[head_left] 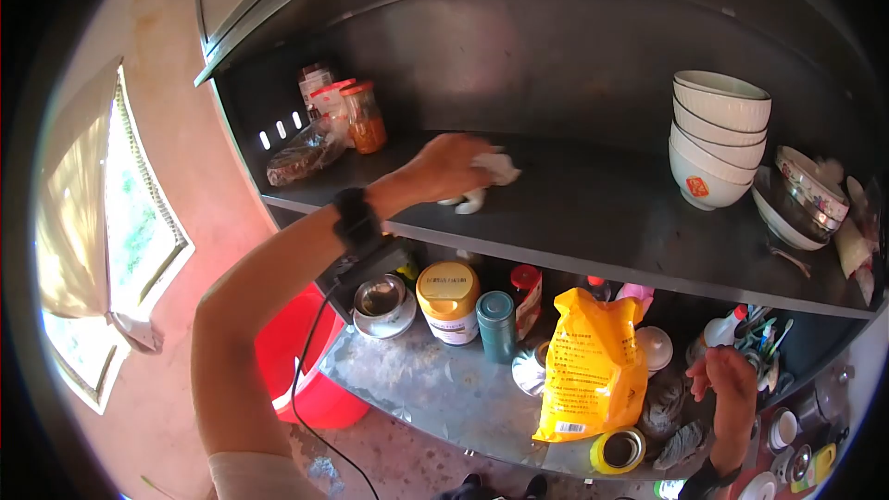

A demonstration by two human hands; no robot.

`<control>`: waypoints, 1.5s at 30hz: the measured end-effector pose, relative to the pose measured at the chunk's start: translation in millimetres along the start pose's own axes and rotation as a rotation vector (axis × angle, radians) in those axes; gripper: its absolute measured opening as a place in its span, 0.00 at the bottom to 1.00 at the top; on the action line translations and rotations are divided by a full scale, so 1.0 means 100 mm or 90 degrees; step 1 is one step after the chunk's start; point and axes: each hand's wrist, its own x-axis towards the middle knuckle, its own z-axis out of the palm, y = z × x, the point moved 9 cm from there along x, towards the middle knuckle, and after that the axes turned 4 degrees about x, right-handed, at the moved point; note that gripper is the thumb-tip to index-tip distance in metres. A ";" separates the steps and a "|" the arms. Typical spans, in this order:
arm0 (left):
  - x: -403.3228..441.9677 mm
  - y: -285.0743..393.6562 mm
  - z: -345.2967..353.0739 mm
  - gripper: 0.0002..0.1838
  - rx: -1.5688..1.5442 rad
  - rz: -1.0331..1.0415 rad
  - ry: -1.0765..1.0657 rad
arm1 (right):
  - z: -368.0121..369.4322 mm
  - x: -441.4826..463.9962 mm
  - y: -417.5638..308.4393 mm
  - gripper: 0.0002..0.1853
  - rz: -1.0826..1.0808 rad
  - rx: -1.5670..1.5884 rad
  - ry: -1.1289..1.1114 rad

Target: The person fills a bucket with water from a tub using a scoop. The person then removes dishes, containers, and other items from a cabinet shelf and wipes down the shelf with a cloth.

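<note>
The left hand [449,167] curls over a white cloth [498,168], pressing it on the upper shelf [579,190], with stacked bowls [720,139] to its right. The right hand [727,384] hangs loosely curled, apparently unladen, beside a yellow bag [593,366] on the lower shelf [398,384].

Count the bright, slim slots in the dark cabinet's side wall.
3, rising in a row: lowest slot farthest left, middle slot, then highest slot nearest the red-lidded glass jar. Others could be hidden behind items there.
</note>
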 end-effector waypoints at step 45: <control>0.31 1.50 0.08 0.22 -0.340 0.156 -0.274 | -0.82 -0.41 0.52 0.11 0.090 0.037 0.178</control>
